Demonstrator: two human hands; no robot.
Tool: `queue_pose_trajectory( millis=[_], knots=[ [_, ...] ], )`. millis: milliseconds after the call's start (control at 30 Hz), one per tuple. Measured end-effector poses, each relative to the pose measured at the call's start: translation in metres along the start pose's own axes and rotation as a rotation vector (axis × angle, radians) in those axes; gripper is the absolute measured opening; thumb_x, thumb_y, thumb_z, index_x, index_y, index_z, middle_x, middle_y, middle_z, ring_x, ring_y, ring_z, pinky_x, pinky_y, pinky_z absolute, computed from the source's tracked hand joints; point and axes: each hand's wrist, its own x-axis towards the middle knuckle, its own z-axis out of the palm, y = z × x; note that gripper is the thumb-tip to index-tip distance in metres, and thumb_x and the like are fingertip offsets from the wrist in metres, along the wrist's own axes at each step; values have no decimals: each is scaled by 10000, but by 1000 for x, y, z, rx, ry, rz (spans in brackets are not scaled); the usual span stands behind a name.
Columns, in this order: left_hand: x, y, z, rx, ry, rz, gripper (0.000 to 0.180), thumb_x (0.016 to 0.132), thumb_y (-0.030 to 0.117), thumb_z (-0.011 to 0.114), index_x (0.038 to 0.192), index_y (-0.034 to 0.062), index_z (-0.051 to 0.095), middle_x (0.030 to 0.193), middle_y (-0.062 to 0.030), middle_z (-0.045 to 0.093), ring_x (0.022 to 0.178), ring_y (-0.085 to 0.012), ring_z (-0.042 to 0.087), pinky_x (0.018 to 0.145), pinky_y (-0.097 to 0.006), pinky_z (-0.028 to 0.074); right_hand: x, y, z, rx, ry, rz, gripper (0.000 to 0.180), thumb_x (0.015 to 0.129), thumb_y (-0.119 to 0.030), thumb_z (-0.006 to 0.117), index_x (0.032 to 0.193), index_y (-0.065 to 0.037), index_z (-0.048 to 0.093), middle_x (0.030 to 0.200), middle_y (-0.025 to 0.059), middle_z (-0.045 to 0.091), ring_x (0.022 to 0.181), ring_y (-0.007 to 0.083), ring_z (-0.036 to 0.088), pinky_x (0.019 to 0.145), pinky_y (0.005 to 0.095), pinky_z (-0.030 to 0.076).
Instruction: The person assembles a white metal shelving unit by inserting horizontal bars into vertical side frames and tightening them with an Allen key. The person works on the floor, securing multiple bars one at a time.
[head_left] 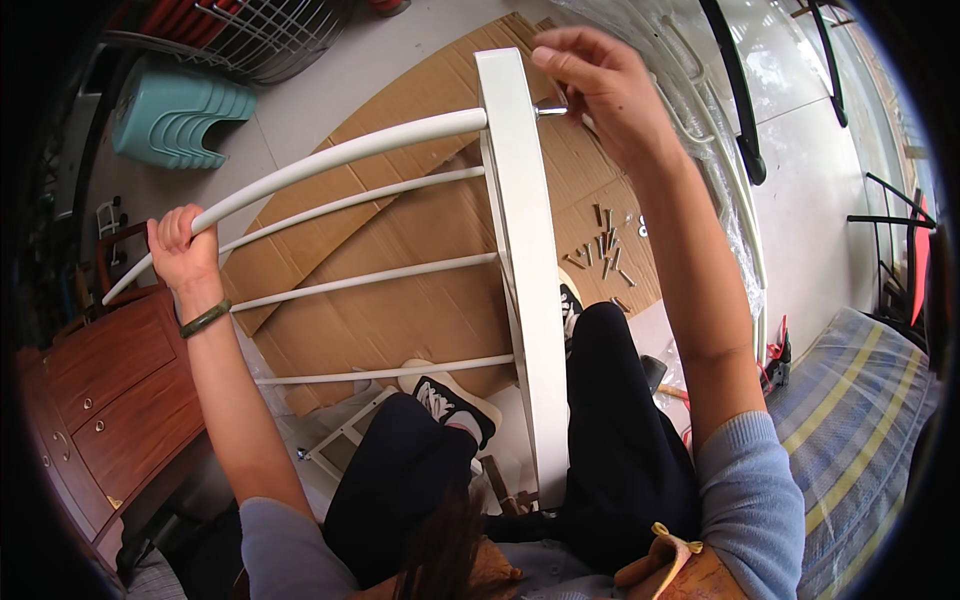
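Over the right edge of the cardboard (625, 255), the right hand (612, 88) bends its fingers beside a bolt (550, 111), grip unclear; the left hand (187, 252) clasps a curved white tube (340, 154).

Frame (519, 200): above the cardboard (420, 230)
Screws (603, 245): on the cardboard, right of the frame
Cabinet (130, 385): left of the frame
Stools (165, 115): left, beyond the cabinet
Pad (850, 430): right of the screws

Smooth metal frame (525, 200), matt cardboard (400, 325).
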Motion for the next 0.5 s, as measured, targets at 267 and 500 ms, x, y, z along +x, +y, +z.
queue_pose_trajectory(
  millis=[267,500],
  knots=[
    [-6,-5,2,-12,-37,24,485,891,237,340,442,165,171,409,32,186,373,-106,189,414,-238,202,-51,51,2,250,-123,125,390,892,-346,465,1018,15,541,801,44,557,691,101,529,648,219,440],
    [-7,-3,4,6,-124,27,472,881,215,344,442,169,175,399,39,177,366,-99,187,404,-231,209,-108,13,4,103,-87,-4,446,822,-47,573,1224,9,390,903,67,541,824,124,540,738,245,456]
  ],
)
